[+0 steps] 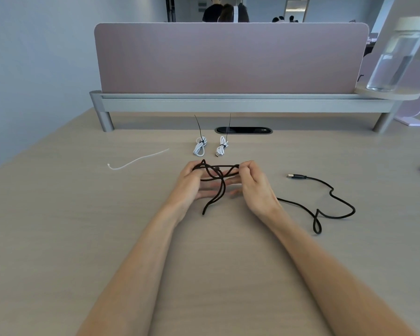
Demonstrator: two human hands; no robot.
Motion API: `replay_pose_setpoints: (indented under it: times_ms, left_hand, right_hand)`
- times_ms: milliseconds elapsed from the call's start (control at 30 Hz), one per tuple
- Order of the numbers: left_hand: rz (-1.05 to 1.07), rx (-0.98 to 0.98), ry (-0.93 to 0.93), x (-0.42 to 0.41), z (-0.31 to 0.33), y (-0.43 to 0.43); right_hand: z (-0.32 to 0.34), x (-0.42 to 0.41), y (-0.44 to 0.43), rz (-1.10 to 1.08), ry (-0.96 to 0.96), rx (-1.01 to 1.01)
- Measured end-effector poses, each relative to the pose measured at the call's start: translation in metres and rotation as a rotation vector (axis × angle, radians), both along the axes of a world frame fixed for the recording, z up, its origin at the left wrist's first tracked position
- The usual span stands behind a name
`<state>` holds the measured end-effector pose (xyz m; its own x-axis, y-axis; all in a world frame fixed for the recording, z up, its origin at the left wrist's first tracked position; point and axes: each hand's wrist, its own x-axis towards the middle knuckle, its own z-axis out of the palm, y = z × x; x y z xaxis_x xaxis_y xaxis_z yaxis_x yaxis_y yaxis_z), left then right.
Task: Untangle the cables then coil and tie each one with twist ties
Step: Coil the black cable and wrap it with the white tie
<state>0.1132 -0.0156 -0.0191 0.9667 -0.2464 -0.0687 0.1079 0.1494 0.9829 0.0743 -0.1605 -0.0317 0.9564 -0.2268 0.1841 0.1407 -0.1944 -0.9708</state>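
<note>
Currently both hands are up just over the tabletop (pixel 83 214), mid-frame, working the black cable (pixel 223 186). Left hand (pixel 190 181): grip is on the cable, strands looped over the thumb side, lower fingers stretched out flat toward the right hand and a bit blurred. Right hand (pixel 256 186): narrow pinch grip on the same loops at its fingertips, other fingers curled. Between the two hands the cable crosses itself a few times, and a short doubled tail hangs down to the tabletop. Rest of the cable runs out from under the right wrist, snakes across the tabletop on the right with one small loop, and ends at a USB plug (pixel 296 176) lying flat, well apart from the hands. Two white cables, (pixel 200 147) and (pixel 221 148), sit just behind the hands, each coiled and cinched with a black tie, tie tails sticking up. One loose white tie (pixel 136 160) lies off to the left. Behind them are a black cable port (pixel 243 130), a pink divider panel (pixel 228 57) and a clear water bottle (pixel 393 61) on a small round shelf at right.
</note>
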Motion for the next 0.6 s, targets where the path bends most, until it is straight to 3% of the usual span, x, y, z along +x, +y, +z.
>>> replay_pose_setpoints:
  times_ms: [167, 267, 400, 533, 600]
  left_hand:
    - [-0.039, -0.186, 0.061, 0.001, -0.003, -0.001]
    - [-0.044, -0.199, 0.058, 0.002, -0.004, -0.002]
    - [0.0, -0.034, -0.034, 0.006, -0.011, -0.003]
    - [0.144, 0.239, -0.313, 0.01, -0.018, 0.002]
    - [0.135, 0.287, -0.396, 0.012, -0.02, 0.003]
  right_hand:
    - [0.004, -0.001, 0.0, 0.05, 0.024, 0.182]
    - [0.005, 0.001, 0.0, 0.064, 0.037, 0.256]
    - [0.009, -0.001, -0.002, 0.101, 0.052, 0.386]
    - [0.012, -0.002, -0.004, 0.106, 0.08, 0.457]
    - [0.01, -0.001, -0.004, 0.114, 0.077, 0.488]
